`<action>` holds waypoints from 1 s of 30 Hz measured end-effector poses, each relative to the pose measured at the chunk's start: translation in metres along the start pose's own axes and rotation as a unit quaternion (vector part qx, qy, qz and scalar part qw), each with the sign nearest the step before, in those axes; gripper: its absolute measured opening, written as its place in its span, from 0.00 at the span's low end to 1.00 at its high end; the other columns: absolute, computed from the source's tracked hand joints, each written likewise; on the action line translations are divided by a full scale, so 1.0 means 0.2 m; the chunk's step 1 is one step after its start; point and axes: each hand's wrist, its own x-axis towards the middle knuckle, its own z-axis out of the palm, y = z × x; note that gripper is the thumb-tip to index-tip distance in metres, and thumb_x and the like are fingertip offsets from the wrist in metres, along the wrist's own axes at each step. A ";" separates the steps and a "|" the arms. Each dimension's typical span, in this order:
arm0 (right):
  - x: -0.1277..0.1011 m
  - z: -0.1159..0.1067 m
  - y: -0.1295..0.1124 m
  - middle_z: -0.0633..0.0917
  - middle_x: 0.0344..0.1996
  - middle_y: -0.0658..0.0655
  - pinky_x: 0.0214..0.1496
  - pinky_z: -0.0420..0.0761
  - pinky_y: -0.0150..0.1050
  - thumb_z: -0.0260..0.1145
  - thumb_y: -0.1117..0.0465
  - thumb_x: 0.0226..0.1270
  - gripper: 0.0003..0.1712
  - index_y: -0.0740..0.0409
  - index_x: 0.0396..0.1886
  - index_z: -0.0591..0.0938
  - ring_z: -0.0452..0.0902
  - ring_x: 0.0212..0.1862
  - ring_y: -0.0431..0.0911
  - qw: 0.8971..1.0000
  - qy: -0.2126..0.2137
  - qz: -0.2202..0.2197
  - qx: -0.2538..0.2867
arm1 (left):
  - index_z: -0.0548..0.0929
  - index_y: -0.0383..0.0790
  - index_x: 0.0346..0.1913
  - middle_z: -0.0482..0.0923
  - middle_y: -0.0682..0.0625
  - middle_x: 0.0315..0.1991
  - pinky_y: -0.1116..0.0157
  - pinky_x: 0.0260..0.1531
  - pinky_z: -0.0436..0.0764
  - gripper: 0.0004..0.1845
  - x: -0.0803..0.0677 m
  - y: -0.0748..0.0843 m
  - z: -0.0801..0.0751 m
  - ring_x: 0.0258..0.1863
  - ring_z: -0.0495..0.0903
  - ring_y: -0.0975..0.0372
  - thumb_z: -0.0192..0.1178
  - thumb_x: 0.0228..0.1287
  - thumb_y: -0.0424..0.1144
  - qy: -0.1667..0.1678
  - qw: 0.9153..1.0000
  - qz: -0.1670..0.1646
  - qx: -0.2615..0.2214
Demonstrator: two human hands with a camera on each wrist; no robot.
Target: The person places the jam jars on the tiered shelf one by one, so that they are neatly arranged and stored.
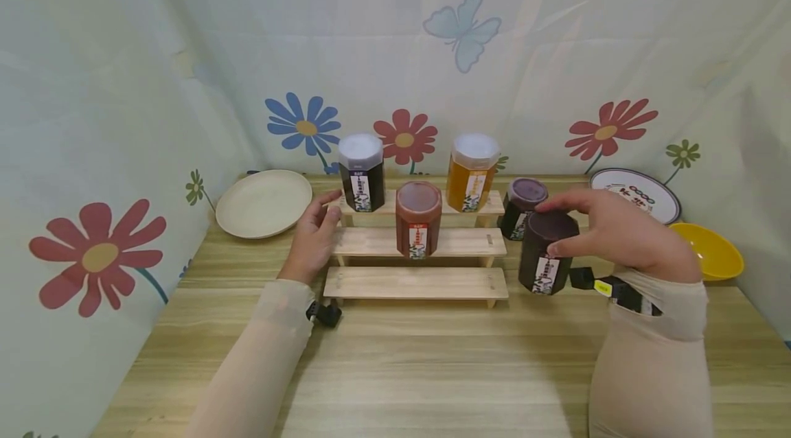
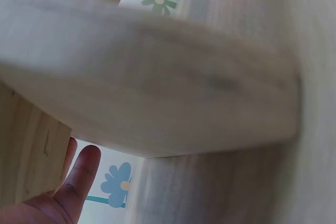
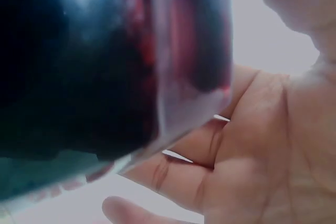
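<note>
My right hand [image 1: 624, 228] holds a dark hexagonal jar [image 1: 544, 259] near its lid, thumb in front and fingers behind. The jar is right of a three-step wooden rack [image 1: 415, 281]; in the right wrist view the same jar [image 3: 105, 66] looks dark red and blurred. Just behind it, a purple-lidded jar [image 1: 525, 192] stands on the table. My left hand [image 1: 312, 235] is at the rack's left end, fingertips by the top step; in the left wrist view its thumb [image 2: 81, 174] is straight beside the wood. Whether it touches is unclear.
A black jar [image 1: 364, 177] and an amber jar [image 1: 472, 174] stand on the top step, a reddish-brown jar [image 1: 419, 218] on the middle one. A cream plate [image 1: 264, 204] lies back left. At right are a patterned plate [image 1: 636, 194] and a yellow bowl [image 1: 717, 251].
</note>
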 end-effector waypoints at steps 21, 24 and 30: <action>0.12 0.19 -0.21 0.85 0.61 0.51 0.61 0.80 0.54 0.87 0.55 0.53 0.35 0.45 0.62 0.85 0.79 0.59 0.50 0.987 -0.040 -0.154 -0.019 | 0.73 0.46 0.75 0.70 0.51 0.77 0.47 0.71 0.69 0.22 0.01 -0.02 -0.01 0.72 0.71 0.51 0.50 0.86 0.44 -0.003 1.000 0.012 0.007; 0.15 0.22 -0.23 0.85 0.60 0.51 0.61 0.81 0.53 0.87 0.56 0.53 0.34 0.49 0.61 0.85 0.78 0.59 0.49 0.982 -0.039 -0.185 -0.005 | 0.73 0.45 0.75 0.70 0.50 0.77 0.48 0.70 0.69 0.22 0.01 -0.02 -0.01 0.71 0.72 0.51 0.51 0.86 0.44 -0.005 1.000 0.013 0.003; 0.18 0.26 -0.25 0.83 0.63 0.52 0.64 0.79 0.56 0.85 0.59 0.55 0.36 0.48 0.65 0.83 0.78 0.62 0.50 0.982 -0.057 -0.176 0.028 | 0.73 0.44 0.76 0.70 0.50 0.77 0.47 0.70 0.69 0.23 0.01 -0.03 -0.01 0.71 0.72 0.50 0.51 0.85 0.45 -0.008 1.000 0.013 -0.003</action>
